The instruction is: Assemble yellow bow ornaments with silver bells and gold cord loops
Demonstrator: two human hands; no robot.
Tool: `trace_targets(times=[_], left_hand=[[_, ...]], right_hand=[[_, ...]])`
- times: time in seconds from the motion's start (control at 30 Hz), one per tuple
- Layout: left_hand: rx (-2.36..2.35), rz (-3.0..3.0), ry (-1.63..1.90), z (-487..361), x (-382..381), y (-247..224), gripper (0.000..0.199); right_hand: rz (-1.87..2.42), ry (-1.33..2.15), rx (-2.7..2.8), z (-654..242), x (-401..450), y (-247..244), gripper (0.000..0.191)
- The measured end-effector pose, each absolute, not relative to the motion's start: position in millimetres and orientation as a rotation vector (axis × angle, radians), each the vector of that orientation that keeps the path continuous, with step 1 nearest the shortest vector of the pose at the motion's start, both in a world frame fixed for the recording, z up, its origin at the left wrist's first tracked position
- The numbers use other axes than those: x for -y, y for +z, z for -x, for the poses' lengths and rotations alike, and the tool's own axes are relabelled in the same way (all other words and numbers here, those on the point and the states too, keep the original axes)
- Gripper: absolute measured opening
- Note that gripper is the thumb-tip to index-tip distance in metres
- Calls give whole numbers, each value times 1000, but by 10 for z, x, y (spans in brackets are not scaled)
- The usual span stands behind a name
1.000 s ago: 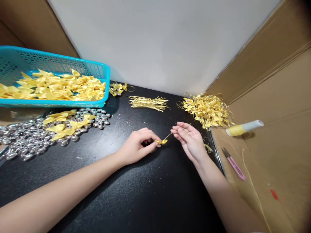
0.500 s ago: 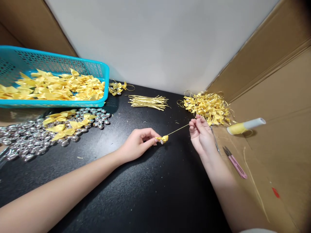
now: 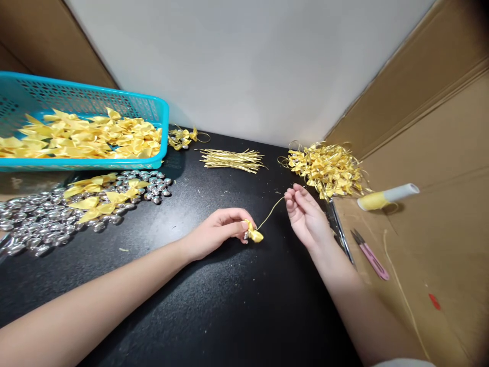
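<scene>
A small yellow ribbon bow (image 3: 254, 233) with a silver bead is pinched between the fingertips of my left hand (image 3: 221, 230), just above the black tabletop. From the bow a thin gold cord (image 3: 272, 211) runs up and to the right in a slack curve. My right hand (image 3: 305, 211) pinches the cord's other end, its palm turned partly up. Beyond the hands lies a bundle of cut gold cords (image 3: 231, 160). Nearest to my right hand is a heap of yellow bows with gold loops (image 3: 328, 168).
A blue basket (image 3: 95, 163) of yellow bows stands at the left, with silver beads (image 3: 42, 219) and loose bows before it. Several looped bows (image 3: 182, 136) lie beside it. Pink snips (image 3: 372, 257), a metal tool (image 3: 339, 229) and a white-yellow tube (image 3: 389, 198) are at the right.
My right hand has moved left and a little nearer to me. The cord, straight before, now sags in a curve. The bow has tipped downward in my left fingers.
</scene>
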State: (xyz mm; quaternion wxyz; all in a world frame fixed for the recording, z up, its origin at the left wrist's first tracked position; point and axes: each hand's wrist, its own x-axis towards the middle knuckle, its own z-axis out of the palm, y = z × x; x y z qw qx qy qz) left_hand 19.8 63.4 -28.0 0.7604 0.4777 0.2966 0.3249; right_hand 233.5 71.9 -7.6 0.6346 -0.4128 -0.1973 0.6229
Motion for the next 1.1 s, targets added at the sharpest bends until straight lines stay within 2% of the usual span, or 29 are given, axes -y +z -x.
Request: trace_targets(times=[0.2, 0.43, 1.1], left_hand=[[-580, -782, 636, -227, -588, -262, 21], [-517, -787, 601, -192, -609, -273, 27], [-488, -769, 511, -161, -611, -288, 23]], right_hand=[[924, 1466, 501, -2285, -674, -138, 16], [988, 1436, 517, -2308, -693, -246, 16], [1018, 1410, 468, -2312, -720, -313, 14]])
